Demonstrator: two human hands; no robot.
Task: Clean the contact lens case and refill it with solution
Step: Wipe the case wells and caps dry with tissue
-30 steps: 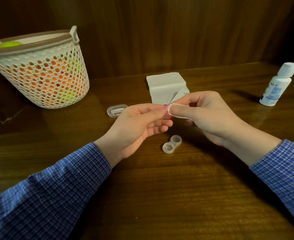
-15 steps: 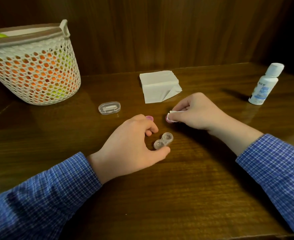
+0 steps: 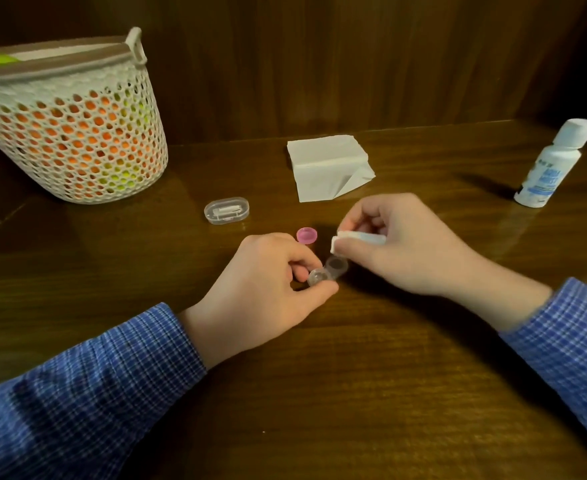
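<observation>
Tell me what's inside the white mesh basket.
Through the holes of the white mesh basket, orange and yellow-green things show, with something green at its rim. What they are is hidden by the mesh.

Glossy wooden table [image 3: 371,393], clear plastic lens case [image 3: 328,271], perforated plastic basket [image 3: 77,140], soft matt paper tissue [image 3: 326,168].

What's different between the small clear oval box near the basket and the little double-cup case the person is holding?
The clear oval box is one closed compartment with white pieces inside; the contact lens case has two round wells, both uncapped. The box lies untouched on the table, while the left hand pinches the case. The box is the larger. Both are transparent plastic.
</observation>
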